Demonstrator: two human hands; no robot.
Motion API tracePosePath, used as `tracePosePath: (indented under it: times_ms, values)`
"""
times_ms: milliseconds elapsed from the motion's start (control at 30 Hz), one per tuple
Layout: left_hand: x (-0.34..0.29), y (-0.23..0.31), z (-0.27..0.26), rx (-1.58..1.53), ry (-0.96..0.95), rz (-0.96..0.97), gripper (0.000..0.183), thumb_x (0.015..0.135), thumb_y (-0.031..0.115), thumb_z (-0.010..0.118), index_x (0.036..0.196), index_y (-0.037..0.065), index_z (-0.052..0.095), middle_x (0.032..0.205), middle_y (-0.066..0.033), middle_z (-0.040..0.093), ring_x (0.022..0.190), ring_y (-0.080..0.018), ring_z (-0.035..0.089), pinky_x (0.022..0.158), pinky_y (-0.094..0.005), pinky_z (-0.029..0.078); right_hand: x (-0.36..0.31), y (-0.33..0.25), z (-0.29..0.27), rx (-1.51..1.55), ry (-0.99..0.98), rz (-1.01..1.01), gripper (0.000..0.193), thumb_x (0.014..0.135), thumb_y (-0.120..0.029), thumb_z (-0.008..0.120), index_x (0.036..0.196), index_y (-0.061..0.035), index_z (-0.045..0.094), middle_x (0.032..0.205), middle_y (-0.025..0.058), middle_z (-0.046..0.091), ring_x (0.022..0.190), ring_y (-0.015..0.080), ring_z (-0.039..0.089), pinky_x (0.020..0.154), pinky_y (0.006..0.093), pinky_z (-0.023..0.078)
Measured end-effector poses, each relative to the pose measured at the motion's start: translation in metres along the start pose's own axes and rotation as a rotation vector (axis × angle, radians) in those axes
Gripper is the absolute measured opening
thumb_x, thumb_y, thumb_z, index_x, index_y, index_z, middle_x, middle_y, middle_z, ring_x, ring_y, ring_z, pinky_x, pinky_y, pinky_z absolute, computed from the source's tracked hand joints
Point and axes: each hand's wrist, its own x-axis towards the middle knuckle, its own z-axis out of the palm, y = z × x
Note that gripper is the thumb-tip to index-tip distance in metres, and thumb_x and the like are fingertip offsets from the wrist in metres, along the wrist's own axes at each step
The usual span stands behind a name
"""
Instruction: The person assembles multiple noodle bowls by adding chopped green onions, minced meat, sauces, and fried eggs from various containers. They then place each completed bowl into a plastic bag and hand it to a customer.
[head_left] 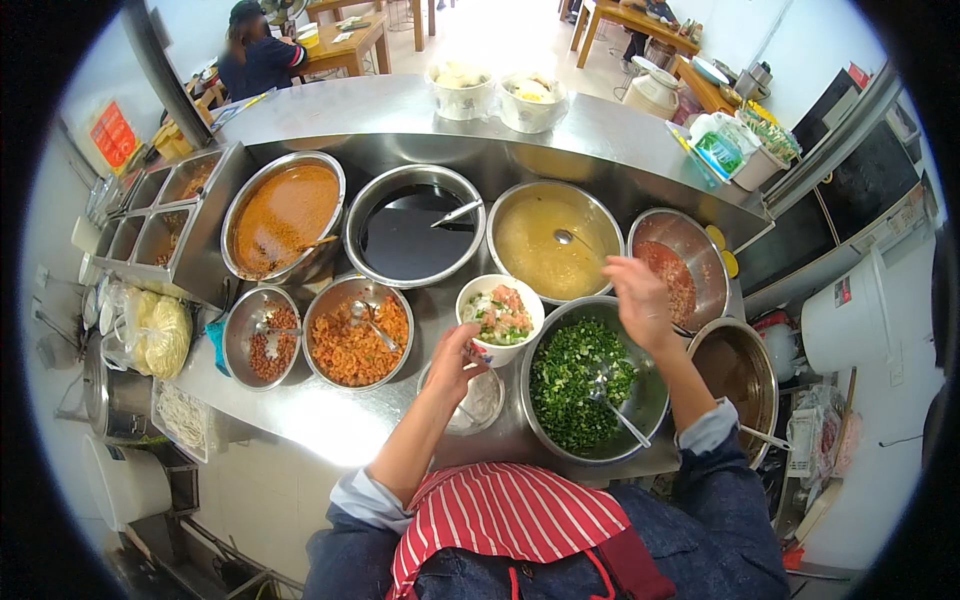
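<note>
My left hand (457,362) grips a white paper bowl (490,352) with white strands, chopped greens and pinkish minced bits inside. It hangs over the counter between the bowls. My right hand (645,305) is over the right rim of a steel basin of yellowish liquid (545,285). Its fingers are pinched at the end of a thin metal spoon (563,237), whose head is over that liquid. Below the right hand stands a large steel bowl of chopped green onions (580,375) with a spoon in it. A container of white paste (478,402) is partly hidden by my left forearm.
Basins of orange-brown sauce (292,215) and dark liquid (415,240) stand at the far left. Smaller bowls hold peanuts (270,365) and orange chopped pickle (350,345). Red mince (668,275) and a brown-liquid pot (735,375) are right. Two filled takeaway bowls (530,115) stand on the raised ledge.
</note>
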Motion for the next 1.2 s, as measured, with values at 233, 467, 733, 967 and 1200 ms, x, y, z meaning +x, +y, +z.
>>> tracePosePath:
  times_ms: [233, 467, 733, 967, 1200]
  values:
    - [-0.072, 0.008, -0.062, -0.15, -0.052, 0.03, 0.047, 0.076, 0.033, 0.062, 0.114, 0.009, 0.048, 0.102, -0.0061, 0.054, 0.092, -0.0199, 0.053, 0.074, -0.0384, 0.049, -0.013, 0.036, 0.061, -0.325, -0.432, -0.158, 0.03, 0.075, -0.003, 0.053, 0.105, -0.0095, 0.057, 0.117, 0.0159, 0.051, 0.108, 0.0304, 0.052, 0.087, 0.0359, 0.046]
    - [-0.122, 0.011, -0.14, -0.273, -0.111, 0.043, 0.057, 0.076, 0.03, 0.062, 0.124, 0.006, 0.043, 0.117, -0.0099, 0.054, 0.103, -0.02, 0.054, 0.079, -0.0362, 0.048, 0.097, 0.018, 0.15, 0.04, -0.091, -0.062, 0.033, 0.073, 0.002, 0.052, 0.105, -0.0025, 0.059, 0.102, 0.0206, 0.058, 0.095, 0.0377, 0.055, 0.084, 0.0406, 0.045]
    - [-0.139, 0.045, -0.204, -0.331, -0.035, 0.151, 0.074, 0.069, 0.026, 0.061, 0.131, 0.001, 0.031, 0.122, -0.015, 0.049, 0.107, -0.0283, 0.054, 0.082, -0.0441, 0.05, 0.186, -0.01, 0.242, -0.375, -0.371, 0.41, 0.021, 0.074, -0.004, 0.055, 0.092, 0.0021, 0.063, 0.098, 0.0245, 0.059, 0.096, 0.0382, 0.057, 0.085, 0.0423, 0.047]
    - [-0.114, 0.087, -0.24, -0.255, -0.095, 0.129, 0.072, 0.071, 0.027, 0.062, 0.131, 0.002, 0.031, 0.121, -0.0136, 0.049, 0.105, -0.026, 0.055, 0.083, -0.0411, 0.05, 0.187, -0.043, 0.243, 0.629, 0.145, 0.576, 0.034, 0.071, -0.01, 0.071, 0.102, -0.0007, 0.061, 0.081, 0.0091, 0.063, 0.074, 0.0171, 0.06, 0.068, 0.0279, 0.049]
    - [-0.079, 0.116, -0.242, -0.225, -0.208, 0.061, 0.06, 0.076, 0.023, 0.061, 0.128, 0.007, 0.037, 0.115, -0.0057, 0.053, 0.095, -0.015, 0.056, 0.068, -0.0272, 0.048, 0.153, -0.092, 0.259, 0.701, 0.03, 0.705, 0.009, 0.079, -0.01, 0.061, 0.082, -0.0015, 0.063, 0.074, 0.0046, 0.062, 0.065, 0.0108, 0.06, 0.059, 0.0236, 0.049]
